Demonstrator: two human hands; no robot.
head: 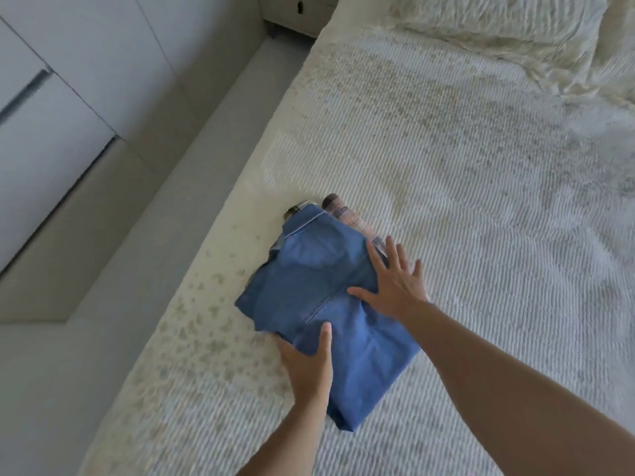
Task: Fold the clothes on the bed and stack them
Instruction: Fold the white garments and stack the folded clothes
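A: From the head camera, where are we keeping the jeans (323,297)?
B: On the bed (464,207), at seven o'clock, lying over a plaid shirt (338,209).
A: And our hands?
B: Our left hand (307,365) is gripping the near edge, thumb on top; our right hand (391,283) is pressing flat, fingers spread.

Soft daylight is washing over a big bed (446,166) with a ribbed off-white cover, and a fluffy cream pillow (498,15) is sitting up top. A pale grey tiled floor (137,201) is running alongside it, with white wardrobe doors (51,108) at left and a white nightstand (295,8) peeking in behind.
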